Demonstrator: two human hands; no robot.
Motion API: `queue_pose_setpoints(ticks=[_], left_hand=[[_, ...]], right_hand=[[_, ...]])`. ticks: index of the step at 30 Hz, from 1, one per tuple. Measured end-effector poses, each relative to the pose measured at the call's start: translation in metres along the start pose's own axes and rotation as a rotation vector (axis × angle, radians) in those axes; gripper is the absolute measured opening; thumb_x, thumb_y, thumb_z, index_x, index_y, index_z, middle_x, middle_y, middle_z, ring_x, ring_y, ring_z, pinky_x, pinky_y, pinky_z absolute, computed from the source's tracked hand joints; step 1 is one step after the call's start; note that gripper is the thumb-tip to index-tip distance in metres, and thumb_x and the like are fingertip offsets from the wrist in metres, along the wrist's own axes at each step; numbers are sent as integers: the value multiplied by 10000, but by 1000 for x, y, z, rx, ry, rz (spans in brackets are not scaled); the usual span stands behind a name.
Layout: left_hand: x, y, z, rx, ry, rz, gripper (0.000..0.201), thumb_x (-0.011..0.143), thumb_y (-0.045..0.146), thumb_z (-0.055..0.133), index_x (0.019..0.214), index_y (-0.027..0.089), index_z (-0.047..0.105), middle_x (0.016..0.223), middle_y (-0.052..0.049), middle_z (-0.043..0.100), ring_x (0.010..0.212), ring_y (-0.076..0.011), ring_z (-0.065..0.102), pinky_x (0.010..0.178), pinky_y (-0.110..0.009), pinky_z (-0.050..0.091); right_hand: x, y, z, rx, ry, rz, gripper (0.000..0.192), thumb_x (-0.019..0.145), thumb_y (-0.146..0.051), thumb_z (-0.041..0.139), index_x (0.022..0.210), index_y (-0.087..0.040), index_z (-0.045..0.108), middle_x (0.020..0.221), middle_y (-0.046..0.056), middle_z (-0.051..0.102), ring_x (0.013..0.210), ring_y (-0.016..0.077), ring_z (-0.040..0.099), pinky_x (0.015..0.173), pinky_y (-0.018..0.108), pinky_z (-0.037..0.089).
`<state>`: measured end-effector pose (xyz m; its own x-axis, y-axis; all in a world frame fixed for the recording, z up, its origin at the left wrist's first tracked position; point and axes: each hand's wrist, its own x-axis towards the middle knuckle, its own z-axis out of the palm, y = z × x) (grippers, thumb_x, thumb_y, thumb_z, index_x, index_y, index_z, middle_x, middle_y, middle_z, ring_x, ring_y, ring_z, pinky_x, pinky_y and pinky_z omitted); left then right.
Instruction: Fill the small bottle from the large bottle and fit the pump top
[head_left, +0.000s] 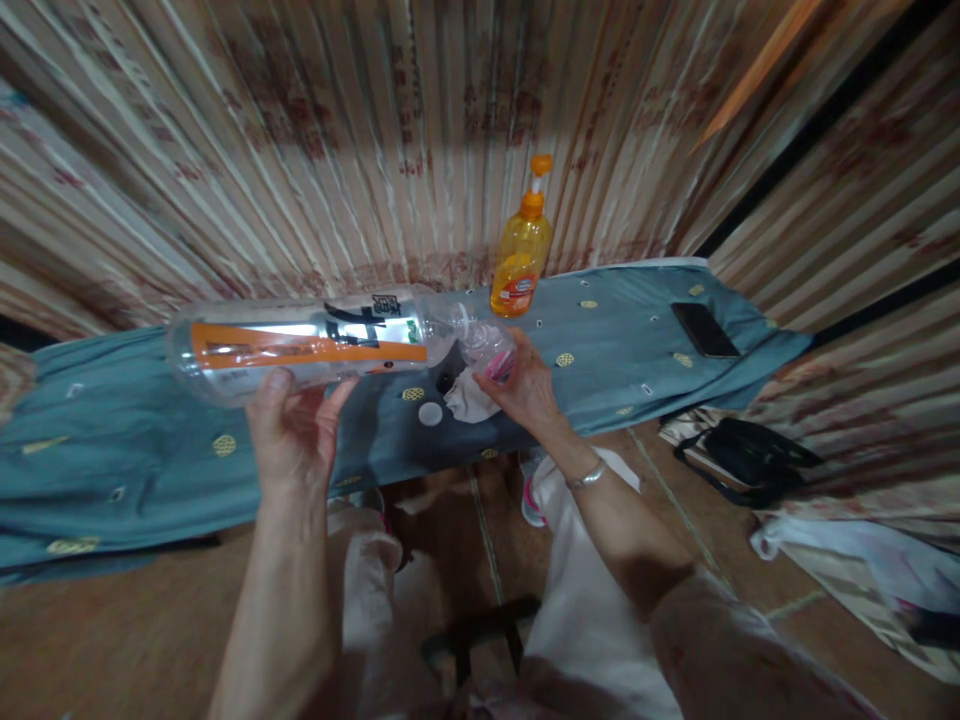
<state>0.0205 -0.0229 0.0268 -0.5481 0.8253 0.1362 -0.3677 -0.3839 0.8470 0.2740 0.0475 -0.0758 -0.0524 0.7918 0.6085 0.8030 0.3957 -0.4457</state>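
My left hand (294, 430) holds a large clear plastic bottle (307, 345) with an orange and black label, lying sideways above the blue-green cloth-covered surface (135, 450). Its open neck points right. My right hand (525, 385) grips a small clear cup with a pink part (491, 350) right at the bottle's mouth. Below my right hand a white cloth (466, 400) and a small white cap (430, 413) lie on the surface, with a dark spot beside them.
An orange pump bottle (521, 255) stands at the back of the surface near the patterned curtain. A black phone (703, 330) lies at the right end. A black bag (742, 455) and plastic bags (862, 560) lie on the floor, right.
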Motion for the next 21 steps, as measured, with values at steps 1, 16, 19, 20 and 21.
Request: queue_pose_setpoints(ticks=[1, 16, 19, 20, 21], left_hand=[[0, 0, 0, -2, 2, 0, 454, 526, 476, 917, 841, 217, 719, 947, -61, 761, 1023, -301, 696, 768, -396, 653], [1, -1, 0, -12, -20, 2, 457, 541, 473, 917, 852, 207, 713, 966, -76, 765, 1096, -333, 689, 799, -420, 657], [2, -1, -1, -22, -18, -1, 474, 529, 480, 927, 855, 204, 720, 956, -61, 766, 1027, -299, 707, 782, -405, 661], [2, -2, -1, -24, -15, 2, 482, 524, 488, 929, 856, 204, 724, 958, -59, 766, 999, -285, 711, 768, -396, 661], [2, -2, -2, -24, -18, 0, 479, 526, 486, 930, 859, 207, 729, 967, -58, 767, 983, -276, 713, 762, -391, 659]], right_hand=[[0, 0, 0, 1, -1, -2, 783, 805, -481, 770, 1406, -129, 411, 1372, 254, 630, 1272, 369, 640, 1061, 554, 542], [0, -1, -1, 13, -14, 12, 796, 805, -462, 776, 1418, -113, 406, 1373, 263, 627, 1274, 370, 636, 1059, 555, 542], [0, -1, -1, 15, -16, 9, 793, 820, -478, 760, 1426, -114, 402, 1388, 260, 619, 1282, 366, 629, 1081, 556, 525], [0, -1, -1, 17, -18, 9, 797, 821, -480, 759, 1430, -112, 400, 1391, 260, 617, 1285, 366, 627, 1089, 555, 519], [0, -1, -1, 20, -20, 10, 801, 821, -482, 760, 1433, -111, 398, 1393, 260, 615, 1287, 366, 626, 1095, 554, 516]])
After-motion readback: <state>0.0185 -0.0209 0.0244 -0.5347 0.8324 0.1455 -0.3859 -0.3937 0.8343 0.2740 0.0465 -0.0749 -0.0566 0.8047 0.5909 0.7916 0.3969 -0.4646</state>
